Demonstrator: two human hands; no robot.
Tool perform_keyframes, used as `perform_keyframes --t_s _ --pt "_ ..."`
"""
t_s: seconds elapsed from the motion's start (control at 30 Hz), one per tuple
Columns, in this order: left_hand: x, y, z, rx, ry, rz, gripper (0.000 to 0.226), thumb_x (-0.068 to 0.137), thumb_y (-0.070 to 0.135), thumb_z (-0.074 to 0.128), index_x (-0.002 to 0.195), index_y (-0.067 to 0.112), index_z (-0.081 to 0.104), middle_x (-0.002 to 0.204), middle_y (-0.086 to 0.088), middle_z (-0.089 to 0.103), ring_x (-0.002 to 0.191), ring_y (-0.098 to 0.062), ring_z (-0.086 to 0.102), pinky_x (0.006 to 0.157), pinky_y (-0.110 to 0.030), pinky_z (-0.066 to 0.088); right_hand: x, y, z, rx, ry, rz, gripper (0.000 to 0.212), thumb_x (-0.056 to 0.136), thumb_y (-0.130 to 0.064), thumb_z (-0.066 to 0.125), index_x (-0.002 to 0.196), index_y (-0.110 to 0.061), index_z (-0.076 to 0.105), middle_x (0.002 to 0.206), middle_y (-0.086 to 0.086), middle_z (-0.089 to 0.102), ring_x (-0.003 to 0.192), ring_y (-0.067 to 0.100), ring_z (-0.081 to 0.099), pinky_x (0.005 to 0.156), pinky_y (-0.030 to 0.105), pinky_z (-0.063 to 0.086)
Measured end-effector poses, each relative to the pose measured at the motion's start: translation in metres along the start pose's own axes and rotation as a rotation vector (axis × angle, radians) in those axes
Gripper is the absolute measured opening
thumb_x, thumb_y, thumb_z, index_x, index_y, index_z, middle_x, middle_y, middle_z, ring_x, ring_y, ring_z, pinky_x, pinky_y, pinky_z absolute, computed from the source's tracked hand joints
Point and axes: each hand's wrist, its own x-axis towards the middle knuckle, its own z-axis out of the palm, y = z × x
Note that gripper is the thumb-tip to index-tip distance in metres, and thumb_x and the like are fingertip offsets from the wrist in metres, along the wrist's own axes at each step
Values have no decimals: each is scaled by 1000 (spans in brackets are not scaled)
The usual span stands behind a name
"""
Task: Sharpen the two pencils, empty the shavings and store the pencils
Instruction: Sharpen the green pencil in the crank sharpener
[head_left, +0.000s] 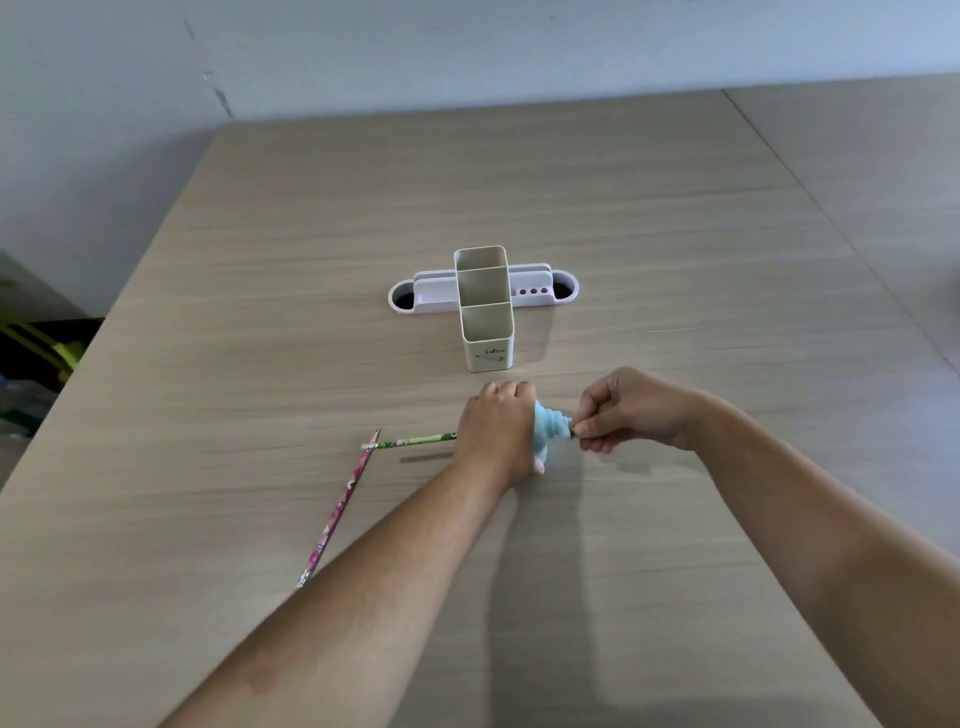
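My left hand (496, 434) is closed around a light-blue pencil sharpener (550, 423), held just above the table. A green patterned pencil (410, 442) sticks out to the left from behind that hand, raised off the table with its shadow below; its inner end is hidden. My right hand (631, 410) pinches a small dark knob (573, 431) at the sharpener's right end. A pink patterned pencil (340, 506) lies loose on the table to the left, its far tip near the green pencil's end. Behind my hands stands a cream pencil holder (488, 338) with three compartments.
The holder sits across a low white desk organiser (563, 291) with round wells at both ends and small holes. The wooden table (675, 234) ends at a wall behind and drops off on the left, where dark clutter lies on the floor.
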Motion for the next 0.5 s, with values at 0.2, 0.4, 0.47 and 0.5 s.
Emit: perform_keyframes --t_s 0.2,0.4,0.47,0.5 --pt "1 -5 -1 -12 3 -4 68 60 34 85 112 12 49 120 -6 58 111 -26 52 86 -36 45 7 12 20 290 266 -151 12 81 6 63 72 -2 65 58 4 66 48 7 60 52 15 53" --pt "-3 -6 -1 -11 -24 4 72 59 35 87 115 12 48 123 -5 56 115 -26 49 90 -37 46 55 24 26 77 534 -132 21 81 3 64 66 -11 62 64 5 61 55 15 56 54 17 54" --pt "-4 -5 0 -4 -37 4 73 58 35 87 114 12 48 122 -6 56 113 -27 50 90 -38 47 55 38 30 -87 505 -55 25 79 2 66 61 -13 58 58 4 57 52 16 53 50 21 51" --pt "-4 -5 1 -7 -33 6 70 60 33 86 114 11 48 121 -5 56 112 -28 51 89 -38 47 49 45 33 -149 454 -10 27 79 2 65 58 -12 55 56 4 54 49 15 51 47 22 48"
